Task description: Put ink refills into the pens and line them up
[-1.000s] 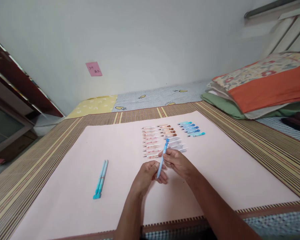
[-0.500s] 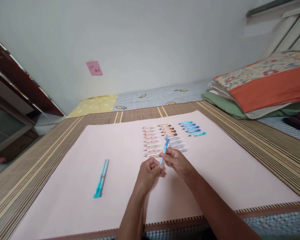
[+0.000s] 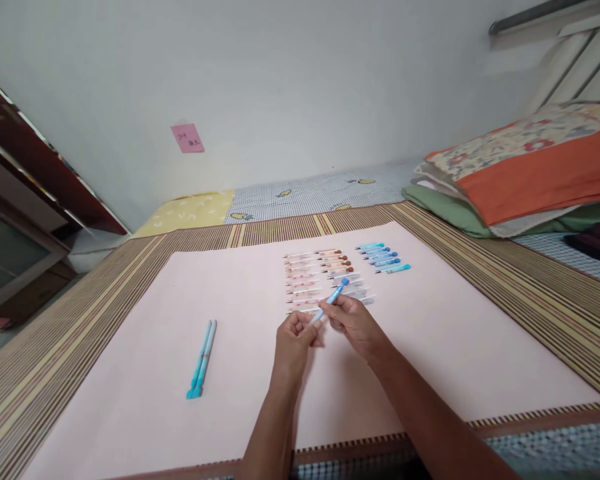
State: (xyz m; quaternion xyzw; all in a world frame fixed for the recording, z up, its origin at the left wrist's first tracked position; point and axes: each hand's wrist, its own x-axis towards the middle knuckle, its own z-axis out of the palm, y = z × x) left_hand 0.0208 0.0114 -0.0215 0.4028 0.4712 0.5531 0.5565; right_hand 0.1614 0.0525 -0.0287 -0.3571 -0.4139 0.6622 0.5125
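A blue pen [image 3: 331, 299] with a shaped blue top is held between both my hands above the pink sheet [image 3: 250, 387]. My left hand [image 3: 296, 337] pinches its lower end, and that tip is hidden by the fingers. Higher up the barrel, my right hand [image 3: 353, 322] grips it between thumb and fingers. The pen tilts up to the right. Behind my hands lie several pale patterned pens [image 3: 303, 283] in a column, with brown-topped pens [image 3: 339, 263] and grey-white pens [image 3: 363, 293] beside them. Farther right is a group of blue pens [image 3: 384, 257].
Two turquoise pens [image 3: 201, 360] lie side by side on the sheet's left part. A striped mat [image 3: 95, 300] runs under the sheet. Folded bedding [image 3: 545, 173] is piled at the right, and a pink note [image 3: 187, 138] sticks to the wall behind.
The blue pen has turned from nearly upright to a slant, its top moving right and slightly down. Both hands still hold it.
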